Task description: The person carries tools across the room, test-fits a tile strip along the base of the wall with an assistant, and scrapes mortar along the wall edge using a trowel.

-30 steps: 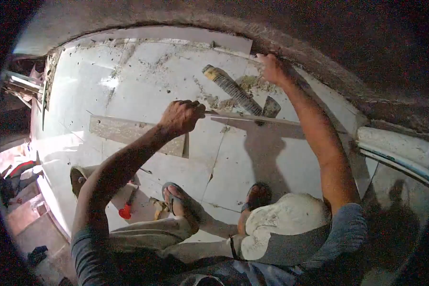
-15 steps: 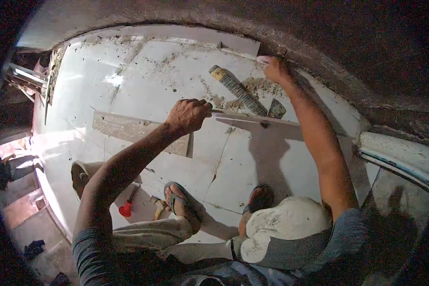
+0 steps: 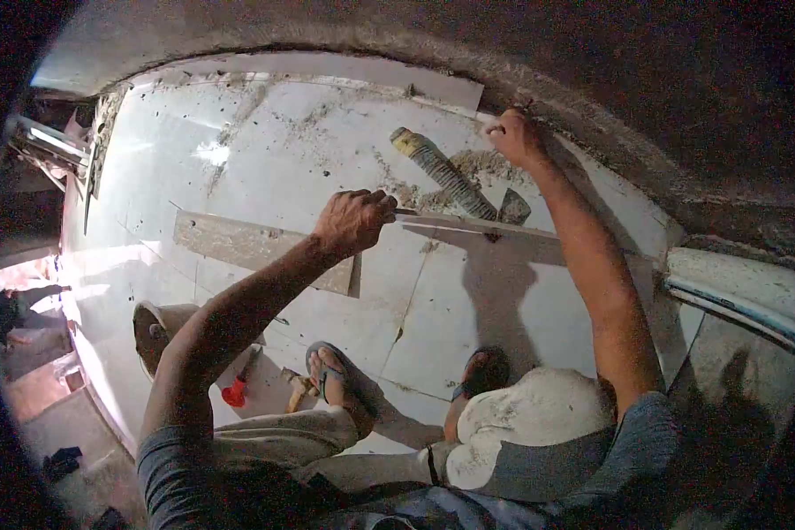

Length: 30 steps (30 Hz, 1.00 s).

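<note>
My left hand [image 3: 358,221] is closed on the end of a long, thin tile strip [image 3: 477,226], held nearly edge-on above the floor. The strip's far end passes behind my right forearm. At the foot of the wall, my right hand [image 3: 514,140] has its fingers curled together near the end of the white skirting tile [image 3: 371,72]. Whatever lies between those fingers is too small to make out. Below and between the hands lies a thick ribbed, wrapped handle [image 3: 446,177] with a yellowish end, a dark flat blade [image 3: 514,208] beside its lower end.
Loose mortar [image 3: 486,165] is scattered along the wall. Another tile strip [image 3: 247,247] lies on the white tiled floor [image 3: 318,132]. Near my feet are a bucket [image 3: 163,322], a red-ended tool [image 3: 236,389] and a hammer-like tool [image 3: 299,389]. A white sack-like roll [image 3: 733,287] lies at right.
My right hand has drawn slightly down and its fingers have curled in more. My left hand and the strip have shifted very slightly downward.
</note>
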Tool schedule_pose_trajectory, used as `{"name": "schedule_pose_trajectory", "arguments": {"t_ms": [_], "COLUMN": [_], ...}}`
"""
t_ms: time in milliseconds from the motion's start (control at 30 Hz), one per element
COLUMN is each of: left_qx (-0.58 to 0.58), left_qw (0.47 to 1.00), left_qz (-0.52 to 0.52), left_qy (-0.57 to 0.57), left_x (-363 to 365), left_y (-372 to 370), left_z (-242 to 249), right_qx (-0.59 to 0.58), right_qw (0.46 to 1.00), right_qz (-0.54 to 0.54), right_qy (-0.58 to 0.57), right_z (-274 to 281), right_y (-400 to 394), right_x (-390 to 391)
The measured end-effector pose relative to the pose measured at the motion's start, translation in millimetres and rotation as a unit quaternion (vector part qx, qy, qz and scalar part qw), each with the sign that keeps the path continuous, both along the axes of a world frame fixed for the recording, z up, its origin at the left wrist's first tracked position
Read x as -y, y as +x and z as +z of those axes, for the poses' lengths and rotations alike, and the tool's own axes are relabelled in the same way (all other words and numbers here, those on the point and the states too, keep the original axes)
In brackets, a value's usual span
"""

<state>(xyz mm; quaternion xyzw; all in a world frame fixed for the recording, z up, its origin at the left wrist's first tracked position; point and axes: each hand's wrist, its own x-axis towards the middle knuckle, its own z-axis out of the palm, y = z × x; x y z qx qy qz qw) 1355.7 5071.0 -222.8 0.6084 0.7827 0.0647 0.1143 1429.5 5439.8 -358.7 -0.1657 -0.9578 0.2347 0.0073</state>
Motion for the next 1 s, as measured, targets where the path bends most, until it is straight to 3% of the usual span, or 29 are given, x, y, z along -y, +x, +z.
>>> {"name": "schedule_pose_trajectory", "arguments": {"t_ms": [100, 167, 200, 233, 300, 367, 467, 500, 533, 633, 733, 833, 933, 1000], "left_qx": [0.012, 0.001, 0.004, 0.006, 0.003, -0.005, -0.001, -0.012, 0.012, 0.007, 0.011, -0.009, 0.002, 0.002], "left_qw": [1.000, 1.000, 0.999, 0.999, 0.998, 0.998, 0.996, 0.999, 1.000, 0.997, 1.000, 0.999, 0.995, 0.982], "left_qz": [-0.005, -0.003, 0.001, 0.003, 0.004, 0.001, -0.018, -0.001, 0.000, -0.012, -0.015, -0.042, -0.046, -0.029], "left_qy": [0.015, 0.027, 0.038, 0.049, 0.060, 0.060, 0.091, 0.044, 0.020, 0.071, 0.018, 0.004, 0.090, 0.184], "left_x": [2.3, 3.8, 3.9, 3.0, 3.3, 3.6, 9.3, 8.4, 8.6, 9.1, 5.1, 2.1, -9.1, -26.2], "left_y": [1.9, 4.0, 4.2, 2.6, 2.6, 4.6, 1.2, 5.1, 3.1, 6.9, 11.9, 13.1, 0.9, -0.5], "left_z": [-1.4, -3.8, -7.0, -10.6, -9.5, -4.3, -14.5, -8.0, -12.5, -8.9, 2.7, 5.1, 6.9, 25.1], "right_qx": [-0.128, -0.099, -0.083, -0.066, -0.033, 0.032, 0.168, 0.006, 0.118, 0.053, 0.022, 0.033, -0.085, -0.065], "right_qw": [0.985, 0.988, 0.986, 0.982, 0.961, 0.992, 0.969, 0.978, 0.955, 0.966, 0.995, 0.996, 0.992, 0.992], "right_qz": [0.066, 0.003, -0.003, -0.008, 0.036, 0.067, 0.063, 0.137, 0.171, 0.191, 0.092, 0.087, 0.041, 0.031], "right_qy": [0.091, 0.117, 0.147, 0.178, 0.273, 0.101, -0.171, -0.155, -0.213, -0.166, -0.003, 0.012, 0.080, 0.101], "right_z": [1.3, -53.5, -51.4, -48.6, 20.0, 20.0, 105.3, 95.5, 126.1, 160.3, 139.7, 128.0, 114.5, 119.4], "right_y": [11.1, -9.3, -7.6, -5.9, 7.1, 3.2, 36.2, 59.5, 79.0, 157.1, 196.3, 208.0, 217.8, 220.3], "right_x": [21.5, 12.7, 14.3, 16.1, 39.2, 35.0, 61.9, 65.2, 70.2, 85.3, 84.1, 77.0, 63.1, 37.0]}}
